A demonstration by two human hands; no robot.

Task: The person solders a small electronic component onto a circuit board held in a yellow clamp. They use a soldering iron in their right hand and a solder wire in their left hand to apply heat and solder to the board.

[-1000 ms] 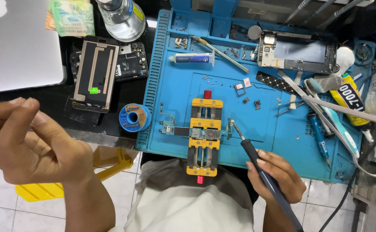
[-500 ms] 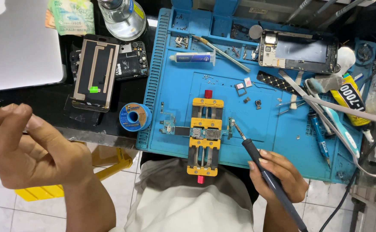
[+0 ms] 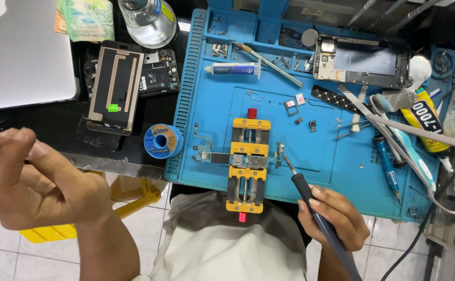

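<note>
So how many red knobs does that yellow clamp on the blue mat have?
2: one red knob at the far end of the yellow clamp, one red knob at the near end, by the person's lap.

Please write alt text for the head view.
The right hand holds a soldering iron with its tip beside a small board in a yellow clamp on a blue mat. The left hand is raised off the bench.

A bright blue mat [image 3: 336, 171] carries a yellow-orange clamp [image 3: 247, 164] with red knobs, a black-handled soldering iron [image 3: 316, 208], a white tube [image 3: 232, 68] and a black strip [image 3: 334, 99] with a pale dotted pattern, beside a blue spool [image 3: 163, 141] on the black desk [image 3: 56, 117].
</note>
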